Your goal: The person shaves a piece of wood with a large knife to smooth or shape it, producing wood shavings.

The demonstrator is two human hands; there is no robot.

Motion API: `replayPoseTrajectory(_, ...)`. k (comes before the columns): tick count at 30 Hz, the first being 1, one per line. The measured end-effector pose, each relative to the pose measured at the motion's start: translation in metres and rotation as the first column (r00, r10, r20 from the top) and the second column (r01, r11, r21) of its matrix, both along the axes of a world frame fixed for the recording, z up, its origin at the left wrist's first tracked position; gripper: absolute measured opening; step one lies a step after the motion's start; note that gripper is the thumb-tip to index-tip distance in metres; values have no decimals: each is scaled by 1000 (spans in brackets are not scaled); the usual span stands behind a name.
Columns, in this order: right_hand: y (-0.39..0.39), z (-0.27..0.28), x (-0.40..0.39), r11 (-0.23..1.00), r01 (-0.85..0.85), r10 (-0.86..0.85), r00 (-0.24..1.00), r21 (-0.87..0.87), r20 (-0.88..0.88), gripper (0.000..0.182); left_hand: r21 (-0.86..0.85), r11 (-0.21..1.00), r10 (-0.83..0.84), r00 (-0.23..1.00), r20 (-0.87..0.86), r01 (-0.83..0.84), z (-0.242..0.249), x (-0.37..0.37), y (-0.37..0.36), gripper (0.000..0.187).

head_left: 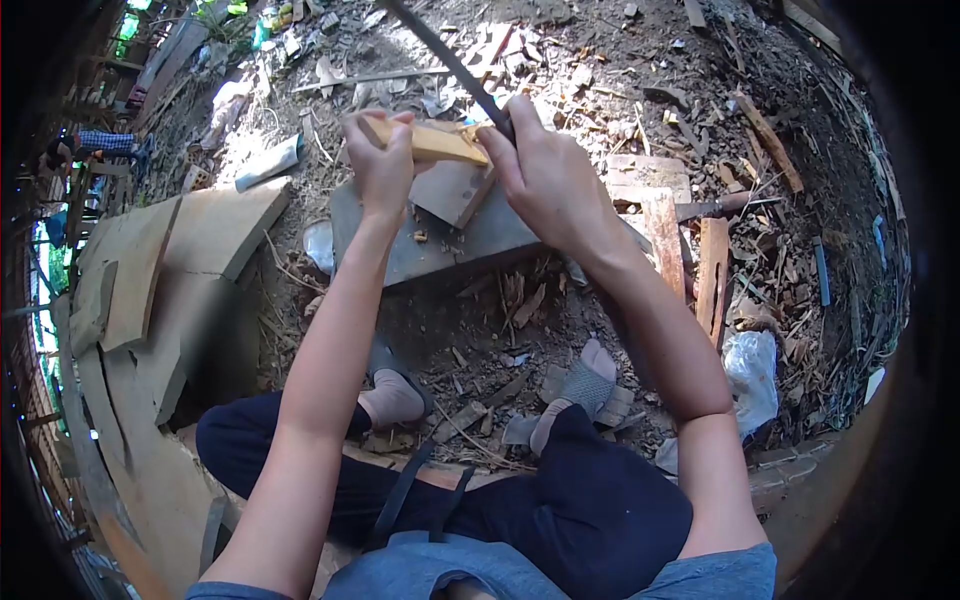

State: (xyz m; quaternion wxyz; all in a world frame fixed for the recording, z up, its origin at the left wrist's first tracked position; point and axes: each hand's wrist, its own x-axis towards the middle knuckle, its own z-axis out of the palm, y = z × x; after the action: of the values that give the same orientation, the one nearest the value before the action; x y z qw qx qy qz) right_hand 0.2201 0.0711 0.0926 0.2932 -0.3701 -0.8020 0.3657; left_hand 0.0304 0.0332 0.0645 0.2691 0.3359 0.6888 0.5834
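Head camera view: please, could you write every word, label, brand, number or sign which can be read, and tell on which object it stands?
No text can be read anywhere.
The light wood piece in the left hand and the long dark tool in the right hand show none.
The plastic bag shows no readable print.
The pale tube-like item is too blurred to tell.
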Motion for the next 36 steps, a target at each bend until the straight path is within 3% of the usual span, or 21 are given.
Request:
replayPoseTrajectory(2,-4,-16,-3,998,37,-37,999,42,-22,35,13,1000,-13,1000,-6,13,2,2,4,29)
replayPoseTrajectory(4,-10,-61,-4,997,19,-1,970,-71,242,40,13,1000,-3,1000,-13,3,3,1,4,29)
replayPoseTrajectory(5,-9,-124,-8,994,-8,40,955,-108,295,43,16,1000,14,1000,8,-14,1,0,3,29)
replayPoseTrajectory(6,-8,-120,-8,995,-6,35,957,-101,288,43,15,999,29,999,28,-30,0,-2,0,29)
replayPoseTrajectory(8,-7,-112,-5,967,-8,91,944,-253,317,43,10,1000,18,1000,-1,-18,-2,-6,-3,29)
replayPoseTrajectory(11,6,-83,-2,969,-75,161,913,-234,374,44,10,999,35,999,24,-35,-4,-2,-2,28)
replayPoseTrajectory(14,7,-23,0,987,-70,106,959,-143,264,42,25,999,40,999,13,-40,0,3,4,29)
replayPoseTrajectory(16,1,7,0,999,-29,27,998,22,63,37,4,999,50,999,5,-50,2,5,6,29)
replayPoseTrajectory(19,-9,-21,-4,998,48,-49,999,48,20,34,12,999,54,998,-26,-53,-2,5,11,30)
replayPoseTrajectory(20,-13,-40,-3,998,28,-15,982,-64,187,34,22,998,54,997,-48,-53,-3,5,12,30)
replayPoseTrajectory(21,-17,-104,-4,997,6,-24,977,83,211,35,31,998,52,997,-53,-51,-2,4,11,30)
replayPoseTrajectory(22,-11,-117,-2,981,-2,100,860,-192,501,40,27,998,50,998,-45,-49,-1,3,7,29)
replayPoseTrajectory(23,-8,-140,3,993,-20,66,910,-115,408,42,27,999,46,998,-39,-45,1,2,5,28)
replayPoseTrajectory(24,-1,-130,1,995,-16,55,914,-99,401,42,44,998,41,998,-47,-39,4,2,7,28)
replayPoseTrajectory(26,3,-113,-1,937,-63,181,929,-343,323,42,12,999,38,998,-54,-38,2,5,4,29)
replayPoseTrajectory(28,3,-80,-1,957,-51,136,949,-287,284,41,-8,999,43,999,-29,-43,3,6,6,29)
replayPoseTrajectory(30,2,-30,1,982,-61,85,988,-177,128,38,25,999,41,998,-40,-40,2,4,4,29)
replayPoseTrajectory(31,0,-16,1,980,-64,89,988,-187,129,38,27,999,46,999,-20,-46,2,4,2,28)
replayPoseTrajectory(33,-4,0,2,994,-9,5,1000,-110,-30,34,29,998,51,999,-11,-50,-1,2,0,28)
replayPoseTrajectory(36,-16,-53,2,994,15,-3,995,-112,102,32,46,997,55,998,11,-55,-4,-1,-6,29)
